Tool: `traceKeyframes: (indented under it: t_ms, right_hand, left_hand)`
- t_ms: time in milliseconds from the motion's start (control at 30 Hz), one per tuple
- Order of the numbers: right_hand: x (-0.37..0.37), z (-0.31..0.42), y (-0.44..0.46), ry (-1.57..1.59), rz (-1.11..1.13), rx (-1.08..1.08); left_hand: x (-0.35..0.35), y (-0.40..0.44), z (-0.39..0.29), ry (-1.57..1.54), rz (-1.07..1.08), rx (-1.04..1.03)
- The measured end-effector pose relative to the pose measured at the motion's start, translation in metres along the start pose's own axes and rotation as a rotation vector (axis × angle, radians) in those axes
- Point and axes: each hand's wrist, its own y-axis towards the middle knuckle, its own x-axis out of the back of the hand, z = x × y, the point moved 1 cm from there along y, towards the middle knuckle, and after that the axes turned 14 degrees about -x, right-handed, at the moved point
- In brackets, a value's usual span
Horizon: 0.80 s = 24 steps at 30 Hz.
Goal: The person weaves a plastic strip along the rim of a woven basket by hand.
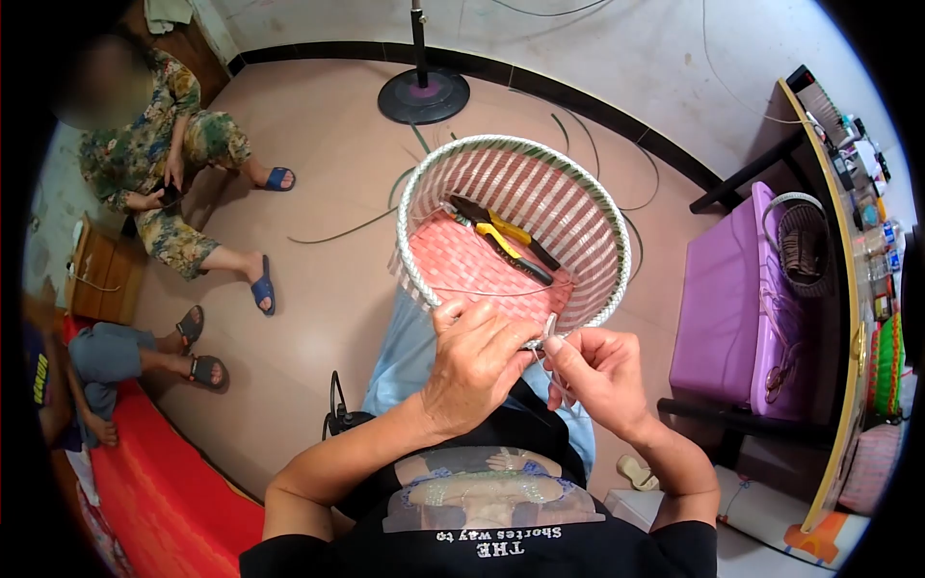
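A woven basket (pixel 576 226) with a red-and-white wall, a pink woven bottom and a white braided rim rests at my lap, its opening tilted toward me. My left hand (pixel 472 356) is closed on the near rim, fingers curled over it. Just to its right, my right hand (pixel 602 378) pinches a thin whitish strip (pixel 550 326) between thumb and fingers, right at the rim. Inside the basket lie pliers (pixel 503 249) with yellow and black handles. A thin strand crosses the basket near my left fingers. The fingertips partly hide the strip's lower part.
A purple storage box (pixel 713 308) stands at right under a cluttered desk (pixel 836 183). Green strips (pixel 337 234) lie on the floor behind the basket, near a round black stand base (pixel 424 95). Two other people sit at left, by a red cloth (pixel 173 472).
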Motion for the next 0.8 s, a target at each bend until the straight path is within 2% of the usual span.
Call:
traceKeyframes:
  t_ms: [67, 100, 167, 233, 367, 400, 533, 633, 700, 733, 800]
  right_hand:
    - [0.009, 0.002, 0.002, -0.282, -0.065, 0.106]
    - [0.014, 0.019, -0.002, -0.508, -0.146, 0.165]
    - [0.024, 0.041, 0.0, -0.733, -0.373, 0.39]
    - [0.024, 0.062, 0.012, -0.673, -0.382, 0.552]
    - [0.032, 0.066, 0.065, -0.904, 0.25, 0.338]
    - [0.031, 0.063, 0.076, -0.769, 0.477, 0.094]
    - [0.025, 0.059, 0.094, -0.558, 0.541, -0.344]
    - [0.027, 0.06, 0.115, -0.853, 0.274, 0.095]
    - [0.036, 0.065, 0.14, -1.098, -0.274, 0.609]
    - [0.04, 0.073, 0.153, -1.061, -0.494, 0.799]
    - [0.046, 0.08, 0.158, -0.855, -0.456, 0.744]
  left_hand:
    - [0.0, 0.0, -0.001, 0.0, 0.001, 0.005]
    - [0.001, 0.0, -0.001, 0.002, 0.0, 0.01]
    - [0.001, -0.003, -0.001, 0.005, -0.005, 0.01]
    - [0.0, -0.004, -0.001, 0.001, -0.005, 0.015]
    - [0.001, -0.004, 0.0, -0.009, 0.002, 0.028]
    - [0.001, -0.003, 0.0, -0.012, 0.007, 0.031]
    - [0.001, -0.004, 0.0, -0.008, -0.013, 0.001]
    - [0.0, -0.004, 0.002, 0.0, -0.002, -0.002]
    - [0.0, -0.004, 0.002, -0.007, 0.012, 0.004]
    - [0.001, -0.003, 0.003, 0.0, 0.022, -0.001]
    - [0.002, 0.0, 0.003, 0.022, 0.037, -0.014]
